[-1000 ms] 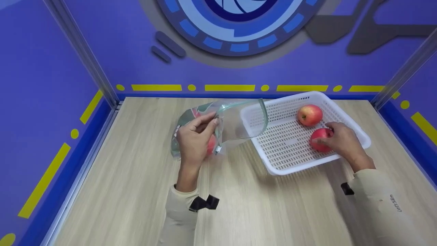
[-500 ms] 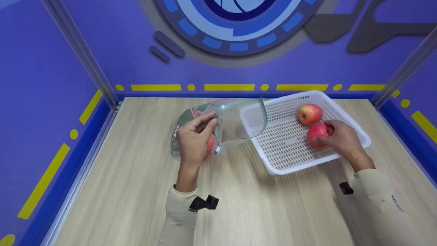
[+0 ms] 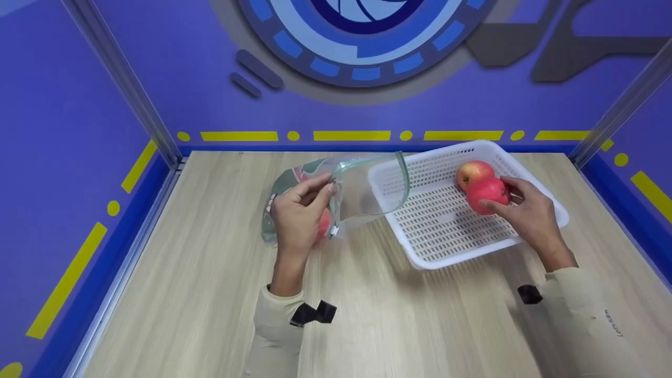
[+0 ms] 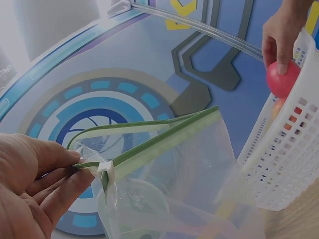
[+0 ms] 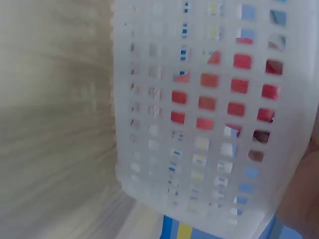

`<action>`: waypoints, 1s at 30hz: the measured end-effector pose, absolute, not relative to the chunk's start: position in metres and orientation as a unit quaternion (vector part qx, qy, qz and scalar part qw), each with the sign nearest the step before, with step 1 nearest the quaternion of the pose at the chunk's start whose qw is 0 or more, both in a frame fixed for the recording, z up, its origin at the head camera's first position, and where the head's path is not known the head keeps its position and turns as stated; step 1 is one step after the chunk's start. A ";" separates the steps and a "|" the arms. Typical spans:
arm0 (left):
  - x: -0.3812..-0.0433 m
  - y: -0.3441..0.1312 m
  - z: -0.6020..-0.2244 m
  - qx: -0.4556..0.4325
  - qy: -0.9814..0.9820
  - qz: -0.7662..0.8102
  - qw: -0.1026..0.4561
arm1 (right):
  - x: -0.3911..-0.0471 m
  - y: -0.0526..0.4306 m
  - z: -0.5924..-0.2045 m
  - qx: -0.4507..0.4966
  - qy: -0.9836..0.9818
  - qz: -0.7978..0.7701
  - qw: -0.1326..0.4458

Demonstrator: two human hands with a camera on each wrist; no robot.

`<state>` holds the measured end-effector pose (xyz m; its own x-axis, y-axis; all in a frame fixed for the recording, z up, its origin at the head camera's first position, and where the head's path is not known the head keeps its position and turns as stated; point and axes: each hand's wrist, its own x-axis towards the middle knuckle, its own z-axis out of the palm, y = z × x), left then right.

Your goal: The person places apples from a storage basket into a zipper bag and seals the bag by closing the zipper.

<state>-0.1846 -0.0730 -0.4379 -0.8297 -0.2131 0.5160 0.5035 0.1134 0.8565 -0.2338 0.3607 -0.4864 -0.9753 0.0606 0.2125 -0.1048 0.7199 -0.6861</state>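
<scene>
My left hand (image 3: 298, 215) pinches the green-edged rim of a clear zip bag (image 3: 370, 184) between thumb and fingers. The bag's mouth gapes toward the right, and a white slider (image 4: 105, 172) shows beside the fingertips in the left wrist view. Something red (image 3: 324, 224) shows inside the bag, partly hidden by the hand. My right hand (image 3: 530, 212) grips a red apple (image 3: 485, 195), raised over the white basket (image 3: 420, 257). Behind it a yellow-red apple (image 3: 474, 170) lies in the basket. In the right wrist view the basket wall (image 5: 199, 144) hides most of the hand.
A light wooden table (image 3: 367, 325) lies under everything. Blue printed panels (image 3: 336, 115) stand behind and at both sides, joined by metal corner posts (image 3: 126, 79). The basket's left rim is beside the bag's mouth.
My right hand has lifted the red apple up off the basket floor and slightly left, so it now overlaps the other apple in view. The left hand and bag stay put.
</scene>
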 end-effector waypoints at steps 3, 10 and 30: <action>-0.184 -0.073 -0.438 -0.100 -0.695 -0.659 0.270 | -0.230 0.348 -0.485 0.025 -0.903 0.406 0.134; -0.182 -0.073 -0.437 -0.096 -0.697 -0.658 0.267 | -0.223 0.305 -0.478 0.076 -0.847 0.494 0.181; -0.180 -0.065 -0.437 -0.111 -0.702 -0.656 0.254 | -0.209 0.214 -0.451 0.180 -0.739 0.610 0.223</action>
